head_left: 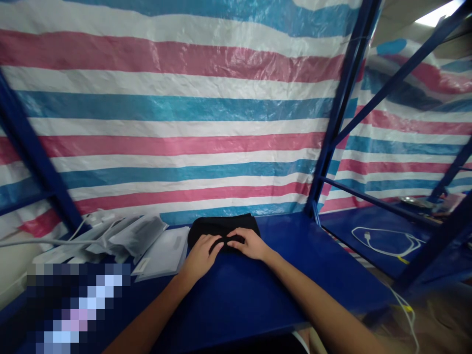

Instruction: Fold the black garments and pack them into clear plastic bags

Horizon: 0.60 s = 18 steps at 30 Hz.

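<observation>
A black folded cloth (221, 224) lies at the back of the blue tabletop (243, 290), close to the striped sheet. My left hand (201, 255) rests on its front left part, with fingers bent over the fabric and the thumb at the near edge. From the other side, my right hand (250, 243) grips the same edge between curled fingers and thumb. The two hands' fingertips and thumbs almost meet in the middle. What lies under or inside the fold is hidden.
Grey plastic packets (138, 236) and a flat whitish packet (165, 250) lie left of the cloth. A white cable (33, 242) crosses there. Blue metal posts (328, 132) frame the table. A coiled white cable (387, 243) sits on the neighbouring surface at right.
</observation>
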Motion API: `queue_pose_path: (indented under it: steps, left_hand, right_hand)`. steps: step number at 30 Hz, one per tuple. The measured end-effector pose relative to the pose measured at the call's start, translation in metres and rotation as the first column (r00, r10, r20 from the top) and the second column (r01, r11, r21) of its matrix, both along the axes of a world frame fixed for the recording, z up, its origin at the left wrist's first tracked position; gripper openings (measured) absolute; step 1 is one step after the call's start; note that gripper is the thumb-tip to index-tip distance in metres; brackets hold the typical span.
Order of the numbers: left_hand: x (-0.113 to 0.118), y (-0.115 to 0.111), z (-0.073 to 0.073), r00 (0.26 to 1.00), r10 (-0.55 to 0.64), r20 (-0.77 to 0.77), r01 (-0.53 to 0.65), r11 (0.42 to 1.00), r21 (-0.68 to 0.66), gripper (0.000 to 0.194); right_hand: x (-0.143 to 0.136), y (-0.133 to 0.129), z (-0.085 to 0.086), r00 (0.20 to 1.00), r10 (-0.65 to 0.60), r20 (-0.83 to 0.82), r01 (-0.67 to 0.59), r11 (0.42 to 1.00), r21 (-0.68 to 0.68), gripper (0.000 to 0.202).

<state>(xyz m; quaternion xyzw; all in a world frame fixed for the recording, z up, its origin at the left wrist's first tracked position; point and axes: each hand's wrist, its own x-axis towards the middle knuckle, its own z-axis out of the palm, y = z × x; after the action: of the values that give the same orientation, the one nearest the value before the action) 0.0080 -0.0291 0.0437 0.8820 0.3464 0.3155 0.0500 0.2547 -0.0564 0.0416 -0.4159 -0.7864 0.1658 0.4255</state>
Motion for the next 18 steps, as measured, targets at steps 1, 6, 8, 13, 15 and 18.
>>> queue_pose_path:
  steps: [1, 6, 8, 13, 15, 18]
  left_hand:
    - [0.001, 0.004, -0.002, 1.000, 0.020, -0.005, -0.020, 0.999, 0.030, 0.036]
    - [0.006, 0.028, -0.010, 0.984, 0.166, -0.065, -0.161, 0.984, 0.069, 0.035]
    - [0.007, 0.038, -0.010, 0.980, 0.172, -0.101, -0.171, 0.985, 0.017, 0.038]
    - [0.007, 0.046, -0.006, 0.987, 0.094, -0.129, -0.106, 0.990, -0.092, 0.040]
    - [0.005, 0.040, -0.003, 0.993, 0.055, -0.107, -0.060, 0.997, -0.045, 0.038]
    - [0.002, 0.027, 0.004, 0.996, -0.014, -0.089, 0.021, 0.997, 0.074, 0.035]
  right_hand:
    - [-0.001, 0.003, -0.002, 1.000, -0.015, -0.015, 0.015, 1.000, -0.006, 0.025]
    - [-0.002, 0.018, -0.018, 0.990, -0.127, 0.065, 0.125, 0.992, 0.020, 0.031]
    - [-0.003, 0.022, -0.024, 0.975, -0.190, 0.114, 0.187, 0.982, 0.039, 0.036]
    - [-0.006, 0.018, -0.026, 0.953, -0.252, 0.170, 0.237, 0.966, 0.106, 0.044]
    - [-0.006, 0.012, -0.021, 0.964, -0.204, 0.172, 0.180, 0.972, 0.149, 0.043]
    - [-0.005, 0.004, -0.012, 0.987, -0.063, 0.148, 0.035, 0.982, 0.187, 0.049]
